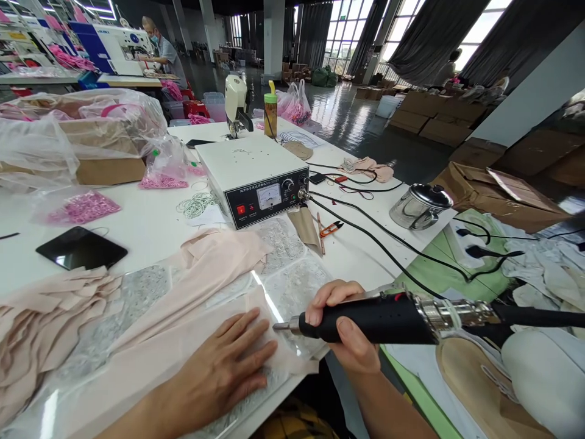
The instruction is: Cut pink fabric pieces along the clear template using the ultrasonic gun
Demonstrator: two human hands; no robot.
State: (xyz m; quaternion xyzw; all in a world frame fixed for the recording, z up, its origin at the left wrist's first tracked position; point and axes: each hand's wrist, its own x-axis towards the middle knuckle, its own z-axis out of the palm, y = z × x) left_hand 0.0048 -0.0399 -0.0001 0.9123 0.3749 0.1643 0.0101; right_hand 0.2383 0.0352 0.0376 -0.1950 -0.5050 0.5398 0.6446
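My right hand is wrapped round a black handheld ultrasonic welder, its metal tip pointing left. That tip is close to the pale pink fabric, beside my left hand's fingers; whether it touches the cloth I cannot tell. My left hand lies flat on the fabric with its fingers spread. Beneath the cloth is a clear plastic sheet over the white table. A gathered stack of pink fabric pieces sits at the left. Behind stands the white ultrasonic control box with a dial meter.
Cables run from the box across the table's right side. Orange thread snips, a steel mug, a black tablet and bags of pink pieces lie around. A co-worker sits at a sewing machine behind.
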